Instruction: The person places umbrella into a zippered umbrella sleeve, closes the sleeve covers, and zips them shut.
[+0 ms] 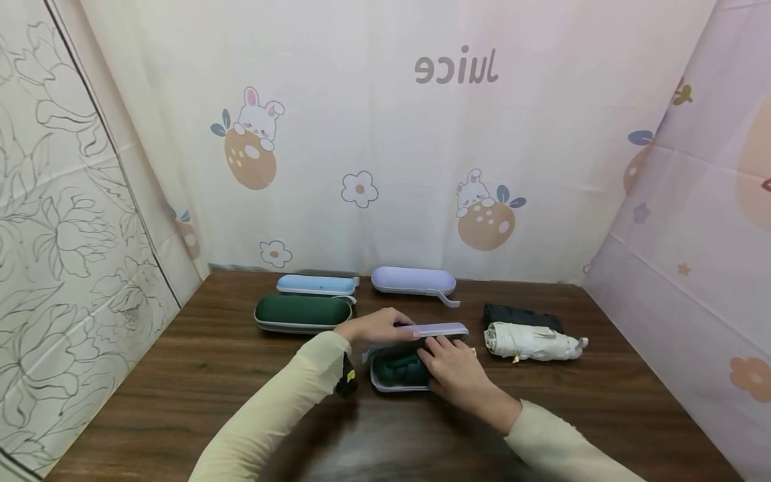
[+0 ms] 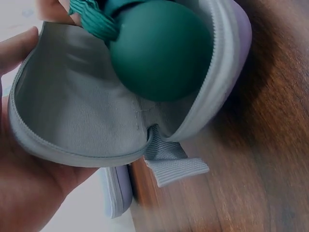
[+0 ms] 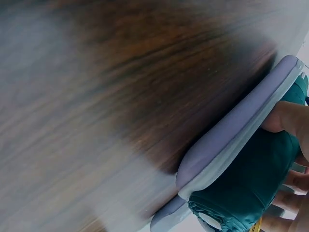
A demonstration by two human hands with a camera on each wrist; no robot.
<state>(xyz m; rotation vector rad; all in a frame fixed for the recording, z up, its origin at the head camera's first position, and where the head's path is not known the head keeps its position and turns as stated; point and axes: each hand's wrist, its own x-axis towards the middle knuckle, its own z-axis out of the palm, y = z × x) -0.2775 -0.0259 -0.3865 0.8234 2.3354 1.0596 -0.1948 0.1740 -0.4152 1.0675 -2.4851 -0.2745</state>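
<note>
A lilac zip case (image 1: 438, 329) lies open in front of me, its grey-lined lid (image 2: 72, 111) raised at the back. Inside it is a folded dark green umbrella (image 1: 394, 373), whose rounded end (image 2: 161, 53) sits at the case's left end by a grey loop tab (image 2: 176, 169). My left hand (image 1: 378, 326) holds the lid, thumb at its rim and palm behind it. The right hand (image 1: 458, 369) grips the umbrella's other end, with the thumb (image 3: 282, 116) along the near rim and fingers on the far side. That end bulges above the zip edge in the right wrist view.
Behind my left hand lie a dark green case (image 1: 301, 310) and a light blue case (image 1: 316, 285). A second lilac case (image 1: 413, 280) is zipped up at the table's back. To the right lie a white folded umbrella (image 1: 530, 342) and a black one (image 1: 521, 315). Curtains (image 1: 409, 134) enclose the table.
</note>
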